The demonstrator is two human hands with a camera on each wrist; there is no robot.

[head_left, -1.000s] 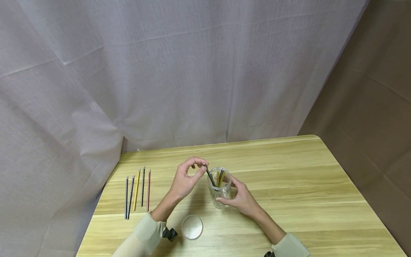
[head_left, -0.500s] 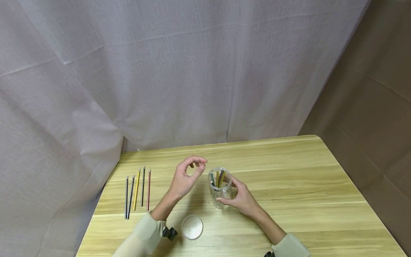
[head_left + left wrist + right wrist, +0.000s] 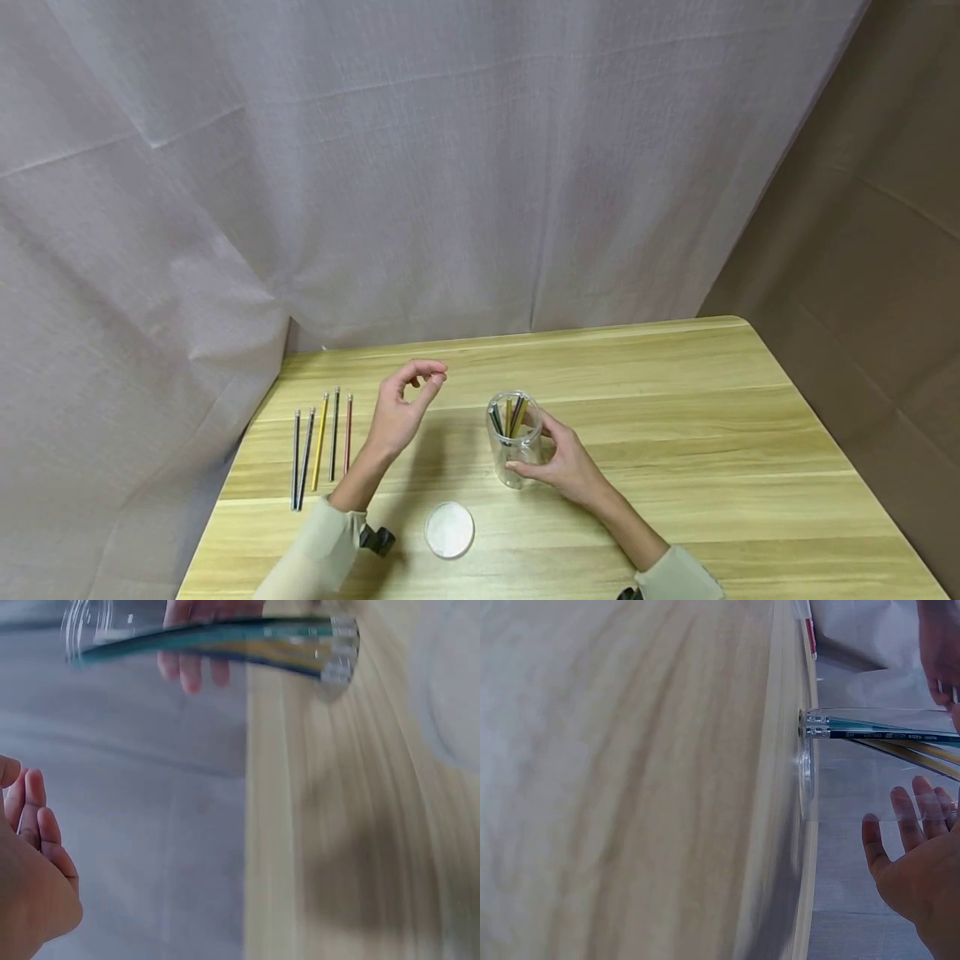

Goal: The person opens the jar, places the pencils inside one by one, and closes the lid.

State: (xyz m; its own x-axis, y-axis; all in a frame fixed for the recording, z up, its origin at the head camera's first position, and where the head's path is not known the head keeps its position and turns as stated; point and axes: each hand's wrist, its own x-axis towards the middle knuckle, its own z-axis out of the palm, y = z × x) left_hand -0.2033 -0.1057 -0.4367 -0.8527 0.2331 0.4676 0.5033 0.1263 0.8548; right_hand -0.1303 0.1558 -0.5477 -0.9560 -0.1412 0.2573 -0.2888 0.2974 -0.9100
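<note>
A clear plastic jar (image 3: 504, 465) stands upright on the wooden table, several pencils (image 3: 512, 418) leaning inside it with the ends near the rim. My right hand (image 3: 568, 465) holds the jar from its right side, thumb in front and fingers behind. To the jar's left, my left hand (image 3: 397, 417) hovers over the table, its fingers loosely bent and holding nothing. In the left wrist view that hand (image 3: 34, 877) is apart from the jar. The right wrist view shows the pencils (image 3: 885, 736) through the clear wall, their eraser ends down at the base.
Several pencils lie in a loose row at the table's left, among them a yellow pencil (image 3: 320, 442) and a red pencil (image 3: 348, 429). A round clear lid (image 3: 450, 530) lies in front of the jar. A grey curtain (image 3: 480, 208) hangs behind the table (image 3: 675, 417).
My left hand has let go of a dark pencil, which has dropped into the jar, and moved away to the left. The right hand has stayed on the jar.
</note>
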